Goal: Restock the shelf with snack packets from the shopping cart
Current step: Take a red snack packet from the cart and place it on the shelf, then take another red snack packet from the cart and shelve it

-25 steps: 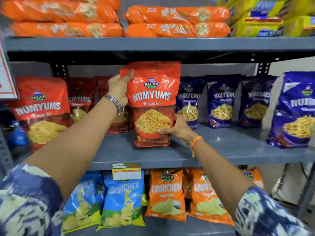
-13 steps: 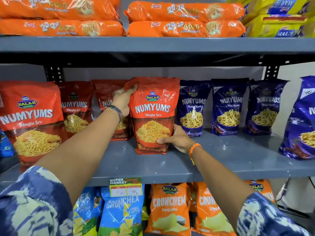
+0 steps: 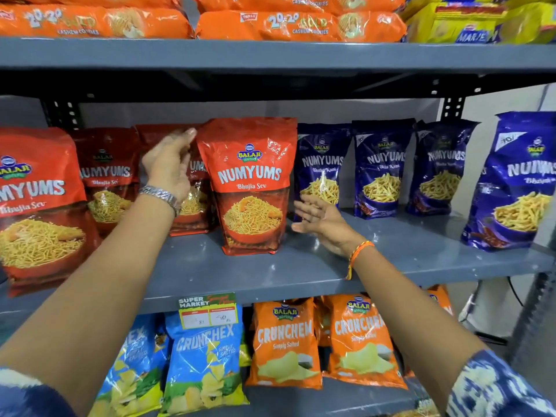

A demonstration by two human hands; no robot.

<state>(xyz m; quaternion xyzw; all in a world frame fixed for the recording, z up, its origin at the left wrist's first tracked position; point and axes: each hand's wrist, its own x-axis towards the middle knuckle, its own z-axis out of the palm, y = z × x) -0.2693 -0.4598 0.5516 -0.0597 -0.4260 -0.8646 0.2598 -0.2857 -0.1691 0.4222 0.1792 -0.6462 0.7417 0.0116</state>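
A red Numyums Bhujia Sev packet [image 3: 251,185] stands upright on the grey middle shelf [image 3: 316,266], between other red packets and blue ones. My left hand [image 3: 170,165], with a metal watch on the wrist, hovers just left of the packet's upper edge, fingers apart, holding nothing. Lower down, my right hand [image 3: 322,219], with an orange thread at the wrist, is open just right of the packet and apart from it. The shopping cart is out of view.
More red Numyums packets [image 3: 36,200] stand at the left, blue Numyums packets [image 3: 382,167] at the right. Orange cookie packs [image 3: 298,25] lie on the shelf above. Crunchex chip bags [image 3: 285,341] fill the shelf below, behind a price tag [image 3: 209,311].
Both hands have let go of the red packet and drawn slightly away to its sides. The packet now stands on its own on the shelf.
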